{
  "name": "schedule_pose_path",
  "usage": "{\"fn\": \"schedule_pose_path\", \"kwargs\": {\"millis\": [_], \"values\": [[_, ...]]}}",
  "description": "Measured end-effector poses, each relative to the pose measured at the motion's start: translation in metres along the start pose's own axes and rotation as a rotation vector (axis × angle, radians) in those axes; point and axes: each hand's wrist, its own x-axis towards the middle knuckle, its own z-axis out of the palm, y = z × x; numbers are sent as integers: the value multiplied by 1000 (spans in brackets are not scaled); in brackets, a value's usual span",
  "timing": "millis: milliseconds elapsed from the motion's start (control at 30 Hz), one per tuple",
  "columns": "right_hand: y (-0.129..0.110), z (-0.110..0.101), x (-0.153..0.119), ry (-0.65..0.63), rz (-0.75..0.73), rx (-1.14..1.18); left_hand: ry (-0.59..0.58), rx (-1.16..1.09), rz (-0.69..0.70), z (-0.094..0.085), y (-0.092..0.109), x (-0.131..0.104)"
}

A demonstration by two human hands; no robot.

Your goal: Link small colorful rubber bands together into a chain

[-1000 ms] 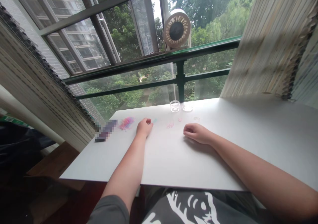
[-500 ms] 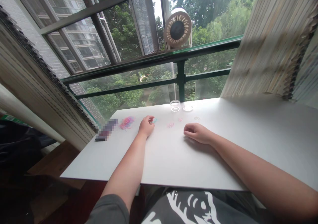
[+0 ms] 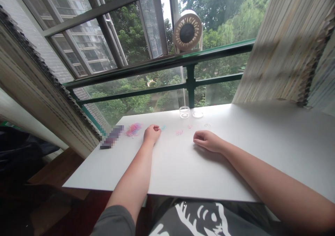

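My left hand (image 3: 152, 133) is over the white table, its fingers curled together beside a small teal cluster (image 3: 163, 128); whatever it may hold is too small to make out. Left of it lies a loose pile of pink, orange and purple bits (image 3: 133, 129). My right hand (image 3: 206, 140) rests on its side on the table, fingers loosely curled toward the thumb, with nothing visible in it. Between the hands are a pink cluster (image 3: 179, 132) and a smaller pink one (image 3: 190, 126). A pale cluster (image 3: 207, 125) lies just beyond my right hand.
A clear round container (image 3: 184, 112) and a clear lid (image 3: 198, 114) stand near the far edge of the white table (image 3: 172, 173). At the left is a blurred dark object (image 3: 112, 137). Behind the railing (image 3: 157, 66) stands a round fan (image 3: 187, 32).
My left hand has drawn slightly left and nearer to me, its fingers now more closed, and more of the teal cluster shows. My right hand has hardly moved.
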Motion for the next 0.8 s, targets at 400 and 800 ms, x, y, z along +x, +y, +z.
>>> {"fn": "schedule_pose_path", "kwargs": {"millis": [400, 800], "values": [[1, 0, 0, -10, 1, 9, 23, -22, 36, 1, 6, -6], [2, 1, 1, -14, 5, 9, 29, -57, 39, 2, 3, -3]]}}
